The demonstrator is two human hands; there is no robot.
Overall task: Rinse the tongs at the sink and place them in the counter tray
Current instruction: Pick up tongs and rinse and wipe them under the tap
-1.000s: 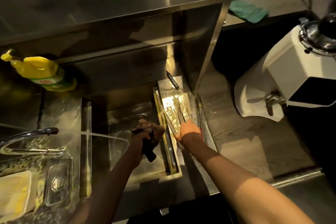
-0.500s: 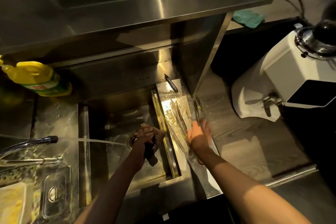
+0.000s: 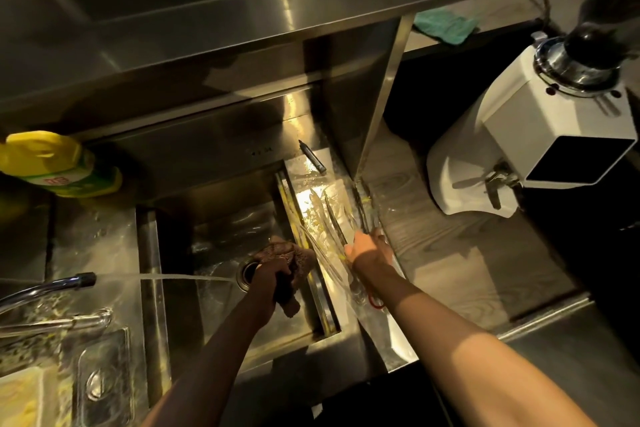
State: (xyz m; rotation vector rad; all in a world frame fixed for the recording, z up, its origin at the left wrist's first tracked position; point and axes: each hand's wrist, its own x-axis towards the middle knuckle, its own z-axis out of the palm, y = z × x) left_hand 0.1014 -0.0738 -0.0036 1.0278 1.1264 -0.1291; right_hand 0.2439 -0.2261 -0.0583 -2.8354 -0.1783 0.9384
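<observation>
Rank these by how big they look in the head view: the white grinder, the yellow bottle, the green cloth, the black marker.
1. White grinder, clearly the largest.
2. Yellow bottle, partly cut off by the left edge.
3. Green cloth, though it lies farther back, so its true size is unsure.
4. Black marker, the smallest.

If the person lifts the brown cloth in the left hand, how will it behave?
The brown cloth is bunched in the left hand with an end hanging down, so probably floppy. It sits beside the running water stream, so likely wet and drippy.
</observation>
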